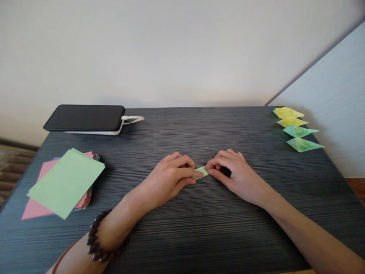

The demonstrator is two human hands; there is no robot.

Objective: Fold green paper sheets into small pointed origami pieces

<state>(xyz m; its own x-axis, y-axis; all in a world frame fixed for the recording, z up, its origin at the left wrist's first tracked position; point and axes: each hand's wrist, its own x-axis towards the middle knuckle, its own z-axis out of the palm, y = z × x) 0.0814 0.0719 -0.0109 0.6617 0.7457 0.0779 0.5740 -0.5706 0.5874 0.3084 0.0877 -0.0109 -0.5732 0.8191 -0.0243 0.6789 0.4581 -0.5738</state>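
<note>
Paper strip [202, 173], green, runs crosswise, right end slightly farther out; your left hand [172, 176] and right hand [235, 169] pinch opposite ends!

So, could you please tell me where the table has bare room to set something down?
There is bare tabletop between the white cable and the four folded papers, beyond the left hand and right hand, and another patch between the forearms. The left side is crowded by the phone and paper stack; mid-table, the hands hold a small green paper.
</note>
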